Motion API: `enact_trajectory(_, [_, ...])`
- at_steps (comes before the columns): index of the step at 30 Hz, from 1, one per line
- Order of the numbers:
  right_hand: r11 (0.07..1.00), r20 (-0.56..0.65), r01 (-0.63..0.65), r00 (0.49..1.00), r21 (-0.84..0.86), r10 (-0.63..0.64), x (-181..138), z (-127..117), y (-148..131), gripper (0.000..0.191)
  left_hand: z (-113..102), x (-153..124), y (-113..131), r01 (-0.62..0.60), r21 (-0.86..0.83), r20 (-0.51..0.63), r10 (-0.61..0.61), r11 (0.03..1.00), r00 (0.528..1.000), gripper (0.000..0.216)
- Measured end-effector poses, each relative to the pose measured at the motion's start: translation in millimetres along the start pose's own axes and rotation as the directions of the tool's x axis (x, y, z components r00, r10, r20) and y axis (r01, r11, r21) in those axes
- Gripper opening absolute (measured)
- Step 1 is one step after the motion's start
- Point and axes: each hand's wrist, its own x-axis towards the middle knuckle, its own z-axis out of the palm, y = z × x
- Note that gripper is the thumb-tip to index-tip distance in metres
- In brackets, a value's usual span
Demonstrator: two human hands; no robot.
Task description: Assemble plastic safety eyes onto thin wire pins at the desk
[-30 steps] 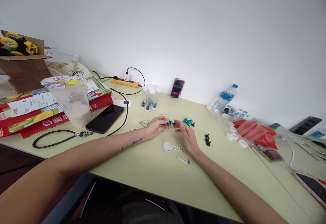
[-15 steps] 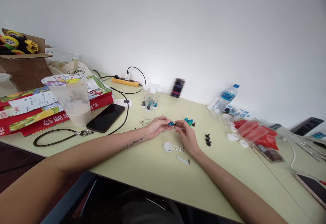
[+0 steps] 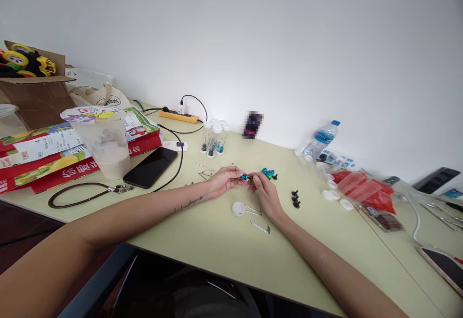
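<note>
Between my fingertips is a small blue piece with a black end, too small to tell its exact kind. My left hand pinches its blue side. At the black end, the fingers of my right hand are closed together. Just beyond the right hand lies a cluster of blue and green pieces. Several black plug-like pieces stand in a row to its right. Below the hands are a round white cap, thin metal hex keys and another pair of metal rods beside the cap.
Clear tubes with white caps stand behind the hands. Left are a plastic cup, a phone, a cord bracelet and red boxes. Right are a water bottle, white caps and red bags.
The small blue piece sits a little lower and its black end shows differently between my fingers. My right fingers have shifted and closed slightly around that end. The surroundings are the same.
</note>
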Motion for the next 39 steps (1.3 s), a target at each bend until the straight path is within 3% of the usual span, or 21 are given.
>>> enact_trajectory(3, [1.000,-0.036,0.003,0.999,-0.019,-0.003,-0.2,0.6,-1.2,0.027,1.0,0.1,1.0,-0.019,-0.021,-0.041,0.018,1.000,0.999,0.011])
enact_trajectory(24, [1.000,-0.056,0.000,0.998,-0.020,-0.001,0.4,0.3,-2.7,0.029,-0.4,1.4,-0.4,-0.006,-0.038,-0.046,0.004,0.999,0.999,0.010])
enact_trajectory(39, [1.000,-0.019,-0.017,1.000,-0.016,0.016,0.2,0.5,-3.5,0.028,-0.3,1.7,0.1,0.010,-0.028,-0.029,-0.011,1.000,1.000,0.009])
